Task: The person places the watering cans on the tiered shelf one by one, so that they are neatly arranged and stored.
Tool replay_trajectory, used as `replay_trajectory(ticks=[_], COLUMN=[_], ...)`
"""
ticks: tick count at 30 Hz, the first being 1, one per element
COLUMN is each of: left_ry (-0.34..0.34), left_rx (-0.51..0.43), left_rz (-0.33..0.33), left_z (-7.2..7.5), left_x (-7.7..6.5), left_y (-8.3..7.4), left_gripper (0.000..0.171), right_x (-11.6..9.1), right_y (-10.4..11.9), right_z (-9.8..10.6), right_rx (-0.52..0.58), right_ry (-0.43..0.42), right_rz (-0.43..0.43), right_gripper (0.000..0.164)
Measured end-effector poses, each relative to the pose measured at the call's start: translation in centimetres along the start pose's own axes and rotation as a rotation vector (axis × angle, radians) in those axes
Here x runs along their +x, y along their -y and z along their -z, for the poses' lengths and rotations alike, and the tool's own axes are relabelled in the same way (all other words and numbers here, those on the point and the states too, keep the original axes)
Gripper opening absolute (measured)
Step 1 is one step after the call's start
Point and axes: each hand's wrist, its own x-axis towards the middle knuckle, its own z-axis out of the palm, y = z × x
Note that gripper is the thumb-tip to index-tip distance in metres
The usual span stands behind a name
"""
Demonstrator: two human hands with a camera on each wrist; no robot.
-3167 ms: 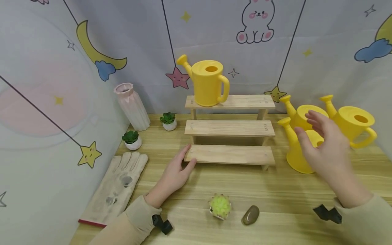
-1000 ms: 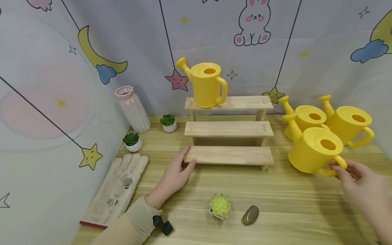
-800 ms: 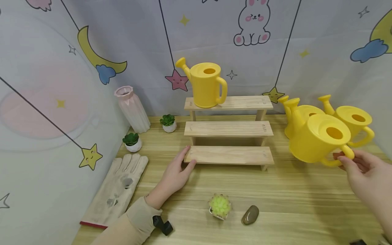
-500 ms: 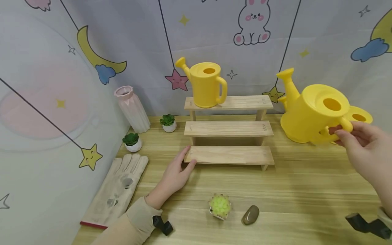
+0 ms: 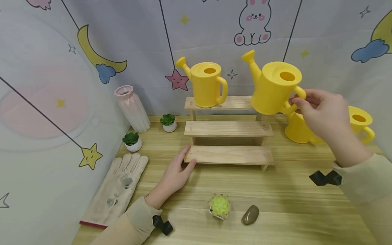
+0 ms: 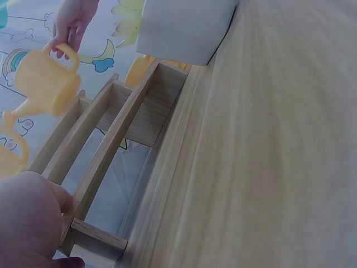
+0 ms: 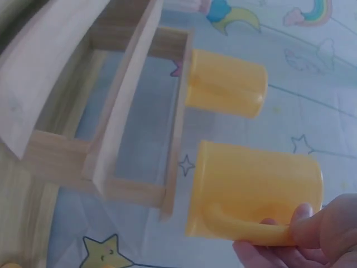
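A three-tier wooden step shelf [image 5: 229, 154] stands in the middle of the table in the head view. At the left end of its lowest step, my left hand [image 5: 174, 172] holds the board, thumb at the front edge and fingers at the back. My right hand [image 5: 327, 117] grips a yellow watering can [image 5: 272, 86] by its handle, slightly tilted, overlapping the right end of the top step in this view. The right wrist view shows the can [image 7: 256, 187] apart from the top board. Another yellow watering can [image 5: 204, 86] stands on the left of the top step.
Two more yellow watering cans stand at the right, one [image 5: 298, 131] partly behind my right hand, the other [image 5: 359, 117] beyond it. A vase [image 5: 134, 109], potted succulents [image 5: 133, 143], and a glove [image 5: 116, 187] are leftward. A light-green succulent [image 5: 219, 206] and stone [image 5: 251, 215] lie in front.
My right hand has taken a watering can by the handle, lifted it off the table and carried it up and left to the top step. My left hand has stayed on the shelf.
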Motion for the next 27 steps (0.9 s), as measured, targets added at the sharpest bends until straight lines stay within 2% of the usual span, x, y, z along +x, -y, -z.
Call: replay_trajectory(ticks=[4,12,27], left_ry=[-0.004,-0.009,-0.003], left_rx=[0.002,0.004,0.004], left_rz=[-0.006,-0.016,-0.018], left_z=[0.0,0.0,-0.1], left_x=[0.0,0.0,0.0], left_y=[0.0,-0.1,-0.1], left_gripper=[0.069,0.069,0.068], right_x=[1.7,3.7,4.4], right_y=[1.3,2.1,2.8], right_z=[-0.5,-1.6,-2.2], right_rx=[-0.031,0.001,-0.034], right_ry=[0.036,0.095,0.092], right_rz=[-0.006,-0.029,-0.010], right_gripper=[0.064,0.065,0.064])
